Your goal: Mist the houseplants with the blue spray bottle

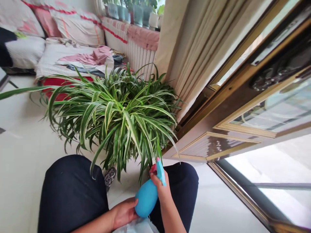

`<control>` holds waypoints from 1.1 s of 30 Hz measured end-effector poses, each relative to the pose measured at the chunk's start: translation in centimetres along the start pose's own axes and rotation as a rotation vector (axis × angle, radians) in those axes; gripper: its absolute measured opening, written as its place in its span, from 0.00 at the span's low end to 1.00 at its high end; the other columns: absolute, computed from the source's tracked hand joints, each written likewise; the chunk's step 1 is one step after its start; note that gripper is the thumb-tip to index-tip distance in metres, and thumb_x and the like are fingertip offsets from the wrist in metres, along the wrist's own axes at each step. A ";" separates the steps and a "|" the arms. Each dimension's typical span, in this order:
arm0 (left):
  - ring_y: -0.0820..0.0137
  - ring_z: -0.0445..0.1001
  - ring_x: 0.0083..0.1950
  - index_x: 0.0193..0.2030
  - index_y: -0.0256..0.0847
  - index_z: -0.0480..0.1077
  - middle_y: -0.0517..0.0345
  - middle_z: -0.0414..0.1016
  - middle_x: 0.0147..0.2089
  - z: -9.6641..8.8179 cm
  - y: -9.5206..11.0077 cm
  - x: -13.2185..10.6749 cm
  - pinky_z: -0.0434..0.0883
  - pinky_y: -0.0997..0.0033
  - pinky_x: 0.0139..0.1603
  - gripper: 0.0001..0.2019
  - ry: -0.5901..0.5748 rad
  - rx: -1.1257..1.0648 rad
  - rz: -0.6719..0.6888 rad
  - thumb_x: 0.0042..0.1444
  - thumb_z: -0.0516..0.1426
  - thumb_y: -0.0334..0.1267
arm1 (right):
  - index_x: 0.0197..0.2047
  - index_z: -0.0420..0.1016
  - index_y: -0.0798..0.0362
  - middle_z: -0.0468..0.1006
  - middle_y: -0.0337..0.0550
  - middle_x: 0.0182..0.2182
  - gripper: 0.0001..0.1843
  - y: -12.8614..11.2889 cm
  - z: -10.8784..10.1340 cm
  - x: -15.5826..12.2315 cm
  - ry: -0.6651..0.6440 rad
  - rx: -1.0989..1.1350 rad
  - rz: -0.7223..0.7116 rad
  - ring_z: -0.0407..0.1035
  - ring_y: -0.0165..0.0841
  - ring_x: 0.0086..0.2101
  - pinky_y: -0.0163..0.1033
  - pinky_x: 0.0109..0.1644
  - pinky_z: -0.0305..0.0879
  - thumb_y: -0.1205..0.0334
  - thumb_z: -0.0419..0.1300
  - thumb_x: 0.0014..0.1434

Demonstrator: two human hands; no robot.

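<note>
Pale floor, bed with pillows far left, radiator at the far side, curtain and window frame to the right. Spider plant sits straight ahead of you, pot hidden by leaves, long tips hanging just past the nozzle. Dark trousers show at your knees, either side of it. Your right hand wraps the neck of the blue spray bottle, fingers curled, which keeps the nozzle tipped far, at the leaves. Your left hand cups the bottle's lower body from the left, steadying it; can't tell if it's gripping. Trigger pressure: can't tell.
</note>
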State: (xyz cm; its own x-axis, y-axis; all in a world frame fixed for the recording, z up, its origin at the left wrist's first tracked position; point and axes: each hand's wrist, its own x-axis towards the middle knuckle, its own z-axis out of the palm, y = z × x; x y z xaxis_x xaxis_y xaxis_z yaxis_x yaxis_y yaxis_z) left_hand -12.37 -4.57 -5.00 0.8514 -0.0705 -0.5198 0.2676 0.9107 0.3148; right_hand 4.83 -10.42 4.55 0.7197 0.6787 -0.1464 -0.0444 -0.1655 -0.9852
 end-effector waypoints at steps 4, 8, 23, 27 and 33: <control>0.59 0.68 0.60 0.57 0.65 0.67 0.52 0.81 0.48 1.0 0.7 1.1 0.63 0.60 0.61 0.41 0.034 0.151 0.066 0.30 0.69 0.53 | 0.44 0.78 0.49 0.80 0.45 0.44 0.18 -0.9 -0.9 1.2 -0.101 0.102 -0.015 0.74 0.42 0.41 0.46 0.47 0.69 0.55 0.64 0.48; 0.61 0.69 0.61 0.67 0.67 0.49 0.54 0.79 0.51 3.4 3.0 2.7 0.62 0.61 0.63 0.51 0.106 0.150 0.203 0.35 0.68 0.54 | 0.56 0.72 0.46 0.75 0.45 0.54 0.29 -2.4 -2.8 3.6 -0.184 0.227 -0.090 0.67 0.45 0.55 0.51 0.60 0.59 0.54 0.66 0.49; 0.62 0.70 0.57 0.49 0.51 0.73 0.55 0.75 0.54 16.5 12.6 1.4 0.62 0.52 0.62 0.14 0.010 1.682 1.004 0.59 0.52 0.35 | 0.35 0.75 0.49 0.79 0.39 0.33 0.16 0.1 -8.3 11.2 0.030 0.048 -0.177 0.71 0.38 0.36 0.42 0.42 0.67 0.63 0.57 0.39; 0.53 0.65 0.62 0.49 0.42 0.73 0.48 0.74 0.56 20.2 19.0 4.8 0.57 0.45 0.65 0.16 0.269 1.902 0.977 0.53 0.56 0.34 | 0.39 0.75 0.47 0.79 0.41 0.37 0.18 0.9 -8.1 11.6 0.054 -0.044 -0.204 0.71 0.40 0.39 0.44 0.45 0.67 0.63 0.56 0.41; 0.54 0.56 0.69 0.50 0.39 0.72 0.47 0.64 0.65 21.1 28.2 11.2 0.47 0.50 0.71 0.21 0.455 1.626 0.912 0.47 0.58 0.28 | 0.28 0.69 0.50 0.72 0.38 0.26 0.07 2.1 -8.1 12.8 0.179 -0.133 -0.188 0.67 0.35 0.30 0.42 0.38 0.65 0.65 0.53 0.41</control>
State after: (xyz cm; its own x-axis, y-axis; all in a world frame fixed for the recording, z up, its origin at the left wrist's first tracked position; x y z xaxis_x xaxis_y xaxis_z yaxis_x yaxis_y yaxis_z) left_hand 14.20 11.72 14.82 0.8641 0.4792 0.1541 0.2056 -0.6155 0.7608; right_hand 19.60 -7.88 1.31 0.8183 0.5709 0.0672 0.1839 -0.1491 -0.9716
